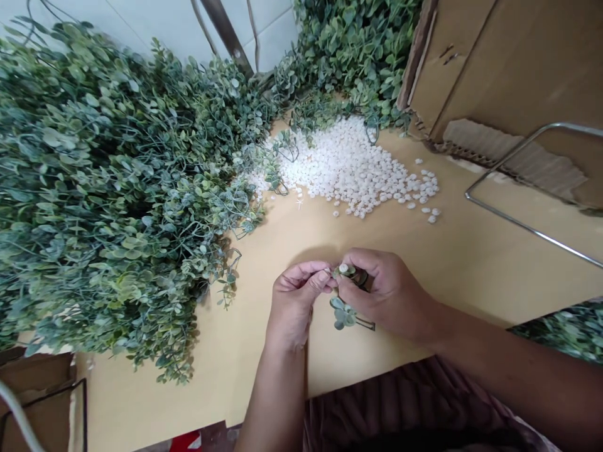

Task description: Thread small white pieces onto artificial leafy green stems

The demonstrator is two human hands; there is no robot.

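Observation:
Near the front of the table, my right hand is closed on an artificial leaf sprig, whose lower leaves and dark stem hang out below the fingers. A small white piece sits on the sprig at my right fingertips. My left hand meets it from the left in a pinch of thumb and forefinger. What lies in that pinch is mostly covered, though a bit of white shows at the thumb tip. Beyond my hands spreads a pile of small white pieces.
A large heap of green artificial foliage covers the table's left side, with more foliage at the back. At the right stands a cardboard box beside a bent metal rod. The tan table has its front edge at my lap.

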